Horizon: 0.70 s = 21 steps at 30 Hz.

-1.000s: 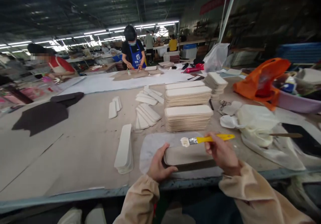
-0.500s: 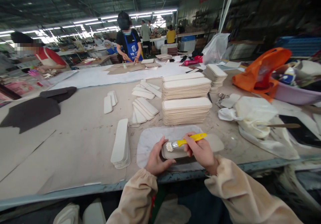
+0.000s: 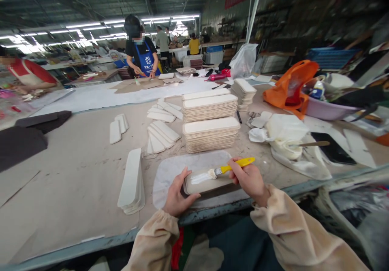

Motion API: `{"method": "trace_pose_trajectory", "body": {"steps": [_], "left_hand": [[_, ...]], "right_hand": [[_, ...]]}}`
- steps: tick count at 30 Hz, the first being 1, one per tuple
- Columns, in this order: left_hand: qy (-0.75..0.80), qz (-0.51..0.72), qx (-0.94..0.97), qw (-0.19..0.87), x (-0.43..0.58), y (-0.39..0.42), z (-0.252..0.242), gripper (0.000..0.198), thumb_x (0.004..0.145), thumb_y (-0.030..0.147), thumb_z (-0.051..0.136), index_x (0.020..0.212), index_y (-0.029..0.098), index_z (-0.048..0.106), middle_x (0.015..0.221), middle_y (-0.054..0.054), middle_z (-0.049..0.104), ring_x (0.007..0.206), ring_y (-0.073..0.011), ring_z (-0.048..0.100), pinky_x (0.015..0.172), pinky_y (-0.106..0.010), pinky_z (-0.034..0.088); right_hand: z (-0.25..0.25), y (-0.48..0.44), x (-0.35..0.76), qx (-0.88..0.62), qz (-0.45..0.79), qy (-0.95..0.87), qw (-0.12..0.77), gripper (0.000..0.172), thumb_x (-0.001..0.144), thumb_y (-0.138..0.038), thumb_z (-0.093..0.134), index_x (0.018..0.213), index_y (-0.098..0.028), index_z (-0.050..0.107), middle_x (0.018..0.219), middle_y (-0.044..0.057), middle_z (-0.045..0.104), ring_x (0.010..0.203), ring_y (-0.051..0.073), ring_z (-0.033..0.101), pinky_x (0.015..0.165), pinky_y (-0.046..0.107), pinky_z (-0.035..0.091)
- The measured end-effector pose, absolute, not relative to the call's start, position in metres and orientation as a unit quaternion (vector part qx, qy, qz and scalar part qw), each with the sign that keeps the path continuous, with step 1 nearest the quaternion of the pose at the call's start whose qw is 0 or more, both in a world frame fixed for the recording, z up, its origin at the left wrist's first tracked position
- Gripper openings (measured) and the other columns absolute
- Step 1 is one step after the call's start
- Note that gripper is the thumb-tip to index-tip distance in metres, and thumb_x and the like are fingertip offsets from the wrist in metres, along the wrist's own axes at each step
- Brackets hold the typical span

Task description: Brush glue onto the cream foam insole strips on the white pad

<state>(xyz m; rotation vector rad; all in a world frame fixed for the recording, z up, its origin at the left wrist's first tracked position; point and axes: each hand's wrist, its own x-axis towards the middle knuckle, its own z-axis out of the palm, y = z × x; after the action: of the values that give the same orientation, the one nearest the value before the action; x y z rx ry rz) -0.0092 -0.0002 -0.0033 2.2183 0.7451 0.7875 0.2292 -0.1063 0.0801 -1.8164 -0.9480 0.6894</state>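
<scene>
My right hand (image 3: 251, 180) grips the yellow handle of a paintbrush (image 3: 225, 169). Its bristles carry a thick cream-white paste and touch a beige board with rounded corners (image 3: 206, 186). A white streak of paste lies on the board's left part, left of the bristles. Around the board's left end, my left hand (image 3: 178, 195) holds it, thumb on the near edge and fingers at the far edge. Beneath the board lies a translucent whitish sheet (image 3: 164, 173). Just behind stand tall stacks of white-topped boards (image 3: 211, 135).
Fanned strips (image 3: 162, 135) and a strip stack (image 3: 130, 186) lie left. Right are scissors (image 3: 252, 118), a plastic-wrapped tub of paste (image 3: 287, 141) with a wooden stick, a phone (image 3: 332, 147), an orange bag (image 3: 288, 86) and a lilac basin (image 3: 331, 109). A co-worker in a blue apron (image 3: 146, 60) stands opposite.
The brush has moved right along the board, and a white streak of paste now shows behind it. My left hand stays at the board's left end. The camera view has turned slightly right.
</scene>
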Motion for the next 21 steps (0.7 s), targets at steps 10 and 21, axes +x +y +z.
{"method": "trace_pose_trajectory", "body": {"steps": [10,21], "left_hand": [[0.296,0.292,0.853,0.315,-0.010,0.000,-0.003,0.086,0.074,0.041,0.069,0.144,0.022,0.023,0.131,-0.013,0.054,0.123,-0.0282,0.050,0.104,-0.048,0.040],[0.296,0.296,0.855,0.305,-0.010,0.001,-0.005,0.089,0.074,0.040,0.069,0.145,0.022,0.021,0.130,-0.012,0.056,0.119,-0.0275,0.053,0.102,-0.046,0.041]], "right_hand": [[0.082,-0.139,0.287,-0.791,0.212,-0.300,0.489,0.033,0.082,-0.049,0.049,0.076,-0.018,0.058,0.052,0.000,0.059,0.041,0.012,0.052,0.043,0.022,0.042],[0.086,-0.152,0.299,-0.803,0.125,-0.303,0.498,0.030,0.085,-0.046,0.049,0.079,-0.018,0.058,0.051,0.000,0.058,0.043,0.013,0.053,0.046,0.024,0.042]]}}
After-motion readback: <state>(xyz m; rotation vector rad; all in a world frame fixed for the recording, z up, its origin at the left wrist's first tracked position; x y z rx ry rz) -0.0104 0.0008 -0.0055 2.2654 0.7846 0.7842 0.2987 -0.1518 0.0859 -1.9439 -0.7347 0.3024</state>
